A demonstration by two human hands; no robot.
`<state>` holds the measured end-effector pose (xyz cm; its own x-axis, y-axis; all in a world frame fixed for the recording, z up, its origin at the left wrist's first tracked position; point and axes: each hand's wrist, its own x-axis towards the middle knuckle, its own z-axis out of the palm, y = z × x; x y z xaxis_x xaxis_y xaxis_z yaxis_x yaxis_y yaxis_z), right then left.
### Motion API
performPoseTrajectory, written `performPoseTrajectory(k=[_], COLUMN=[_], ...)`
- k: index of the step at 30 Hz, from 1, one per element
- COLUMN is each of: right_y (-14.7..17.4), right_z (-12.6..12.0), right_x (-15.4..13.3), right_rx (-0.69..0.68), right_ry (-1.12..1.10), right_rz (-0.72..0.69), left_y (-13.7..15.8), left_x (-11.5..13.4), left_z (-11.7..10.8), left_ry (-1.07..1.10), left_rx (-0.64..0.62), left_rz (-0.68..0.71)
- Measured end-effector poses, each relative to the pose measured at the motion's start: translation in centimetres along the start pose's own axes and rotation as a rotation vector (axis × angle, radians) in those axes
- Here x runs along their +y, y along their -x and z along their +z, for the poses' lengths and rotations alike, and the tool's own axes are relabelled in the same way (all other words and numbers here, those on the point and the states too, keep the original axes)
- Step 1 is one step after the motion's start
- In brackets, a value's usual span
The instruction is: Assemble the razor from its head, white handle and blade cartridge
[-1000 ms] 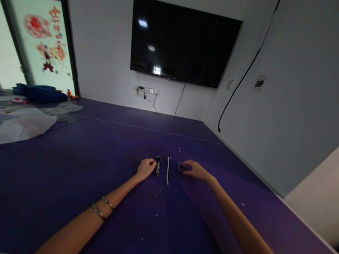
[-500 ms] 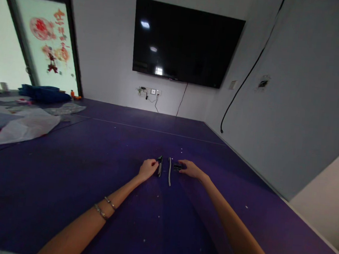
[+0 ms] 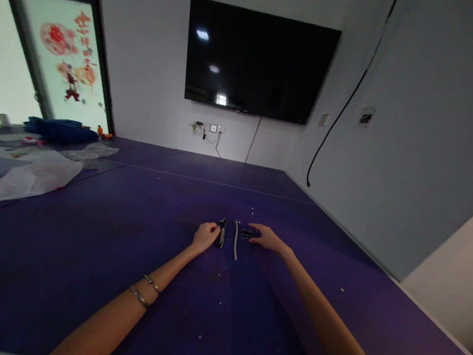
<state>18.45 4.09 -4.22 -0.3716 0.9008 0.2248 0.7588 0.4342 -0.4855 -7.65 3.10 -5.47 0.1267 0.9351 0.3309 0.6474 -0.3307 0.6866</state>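
My left hand is closed, its thumb and fingertips pinching the left edge of a narrow black object with a pale strip. That piece is too small to identify. To its right a thin, slightly bent grey tube-like strip lies by itself on the purple surface. My right hand rests just beyond, with thumb and index finger apart around the right end of a small dark flat piece. Its kind cannot be made out.
Pale specks dot the purple surface. White plastic sheeting and a dark blue cloth bundle lie at the left. A television hangs on the back wall above sockets. A black cable dangles along the right wall.
The view has shifted very slightly. Both hands and the small pieces keep nearly the same places.
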Motion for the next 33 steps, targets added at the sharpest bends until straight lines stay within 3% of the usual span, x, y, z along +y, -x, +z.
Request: performPoseTrajectory(k=[16, 22, 27, 33], right_y=[-0.1, 0.8, 2.5, 4.7], right_z=[0.3, 0.0, 0.0, 0.3], right_x=[0.5, 0.3, 1.0, 2.8], right_rx=[0.022, 0.116, 0.270, 0.236], right_ry=[-0.018, -0.028, 0.101, 0.252], right_rz=[-0.007, 0.009, 0.069, 0.130], left_y=[-0.2, -0.2, -0.4, -1.1], left_x=[-0.1, -0.1, -0.3, -1.9], left_z=[0.2, 0.0, -1.2, -2.7], left_ry=[-0.002, -0.009, -0.194, -0.482], left_rx=[0.000, 0.046, 0.141, 0.104], left_rz=[0.009, 0.019, -0.058, 0.076])
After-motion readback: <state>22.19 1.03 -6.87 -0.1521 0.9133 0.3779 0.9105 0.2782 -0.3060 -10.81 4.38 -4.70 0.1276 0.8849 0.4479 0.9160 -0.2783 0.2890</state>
